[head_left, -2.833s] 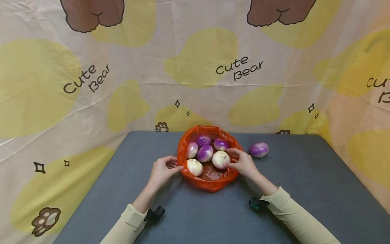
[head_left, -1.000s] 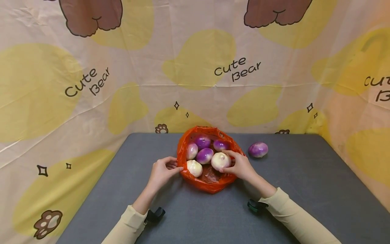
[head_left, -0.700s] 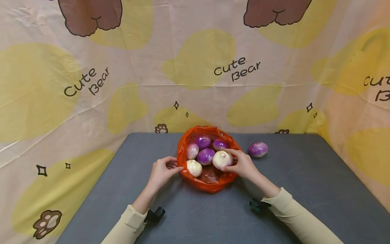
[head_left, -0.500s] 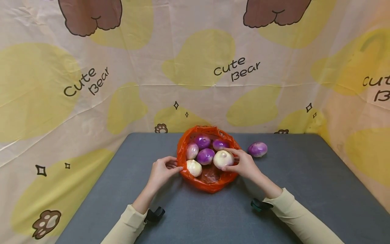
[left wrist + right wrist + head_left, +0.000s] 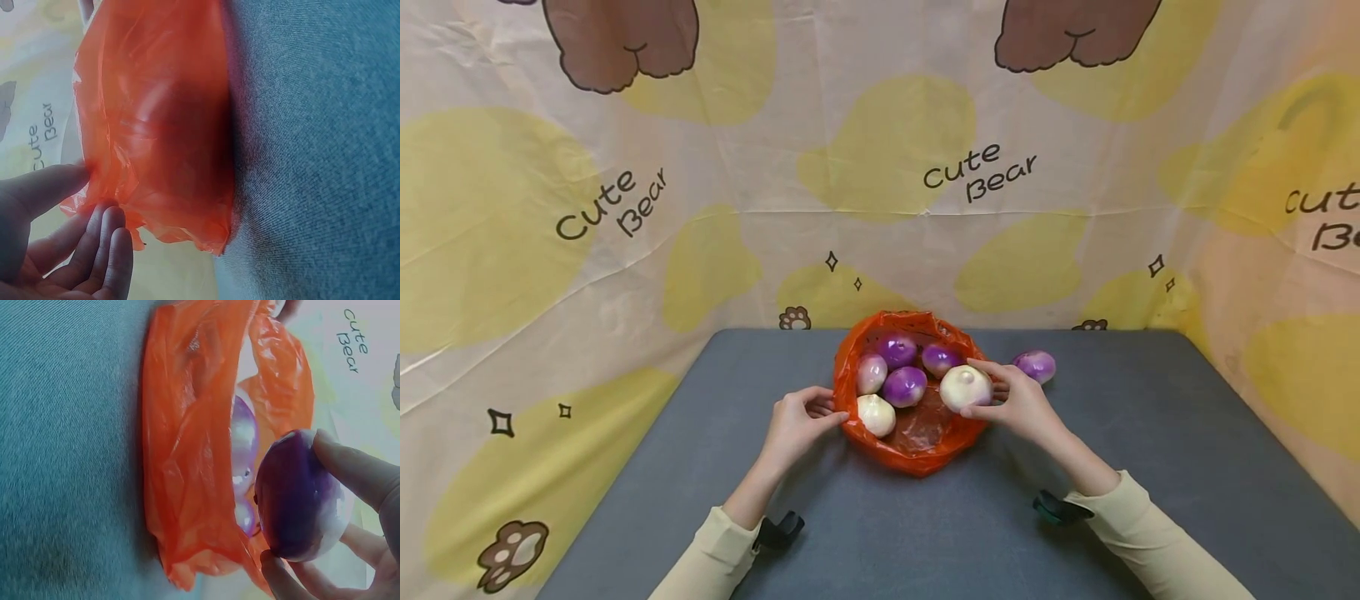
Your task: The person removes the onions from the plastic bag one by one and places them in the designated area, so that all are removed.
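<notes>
An orange bag (image 5: 919, 460) is being pinched at its left rim by the left hand (image 5: 799, 423), which is being angled inward. At the bag's right rim, a purple-and-white vegetable (image 5: 964, 390) is being gripped between thumb and curved fingers of the right hand (image 5: 1024, 404); five more vegetables (image 5: 904, 387) are being contained inside.

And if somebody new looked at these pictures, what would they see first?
Probably the bright orange-red bag in the middle of the grey table, open at the top with shiny vegetables inside. Then the right hand, holding a purple-and-white vegetable at the bag's right side, while the left hand grips the bag's left edge. Behind everything hangs the "Cute Bear" backdrop.
</notes>
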Demonstrator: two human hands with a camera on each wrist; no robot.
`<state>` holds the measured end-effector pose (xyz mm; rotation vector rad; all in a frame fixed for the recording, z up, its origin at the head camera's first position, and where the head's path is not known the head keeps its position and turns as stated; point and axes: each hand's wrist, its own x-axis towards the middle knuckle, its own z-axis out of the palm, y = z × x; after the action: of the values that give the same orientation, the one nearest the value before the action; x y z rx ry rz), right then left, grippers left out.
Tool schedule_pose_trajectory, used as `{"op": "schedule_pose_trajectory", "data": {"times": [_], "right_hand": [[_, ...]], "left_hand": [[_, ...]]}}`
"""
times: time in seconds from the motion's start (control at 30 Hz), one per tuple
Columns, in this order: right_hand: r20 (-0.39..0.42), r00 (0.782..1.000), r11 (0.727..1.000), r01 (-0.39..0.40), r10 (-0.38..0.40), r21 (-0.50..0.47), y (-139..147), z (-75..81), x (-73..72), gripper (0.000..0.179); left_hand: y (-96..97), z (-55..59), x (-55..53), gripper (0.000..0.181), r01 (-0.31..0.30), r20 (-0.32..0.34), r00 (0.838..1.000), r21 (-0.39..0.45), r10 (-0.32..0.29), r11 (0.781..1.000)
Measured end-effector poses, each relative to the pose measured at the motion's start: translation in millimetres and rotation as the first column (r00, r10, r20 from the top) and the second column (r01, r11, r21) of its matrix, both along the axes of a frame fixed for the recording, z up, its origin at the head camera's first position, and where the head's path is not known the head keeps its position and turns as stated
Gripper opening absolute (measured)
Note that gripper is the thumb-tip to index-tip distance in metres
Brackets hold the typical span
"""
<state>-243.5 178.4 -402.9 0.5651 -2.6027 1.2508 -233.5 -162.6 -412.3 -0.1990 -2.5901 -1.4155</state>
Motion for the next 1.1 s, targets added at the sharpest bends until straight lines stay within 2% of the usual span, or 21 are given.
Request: {"op": "schedule_pose_trajectory", "data": {"times": [0.2,0.63,1.1], "right_hand": [[0.033,0.999,0.999,0.029,-0.028,-0.036,8.4,4.3,2.8,0.073],[0.064,0.990,0.992,0.123,-0.123,0.008,32.4,8.8,7.6,0.071],[0.079,0.980,0.982,0.182,-0.185,0.049,62.7,17.3,12.9,0.075]], "left_hand": [[0.1,0.3,-0.3,0.029,0.002,-0.005,1.000,-0.003,-0.002,1.000],[-0.1,-1.5,0.3,0.028,0.000,-0.007,1.000,-0.009,0.000,1.000],[0.1,-1.9,-2.2,0.029,0.010,-0.022,1.000,-0.003,-0.010,1.000]]}}
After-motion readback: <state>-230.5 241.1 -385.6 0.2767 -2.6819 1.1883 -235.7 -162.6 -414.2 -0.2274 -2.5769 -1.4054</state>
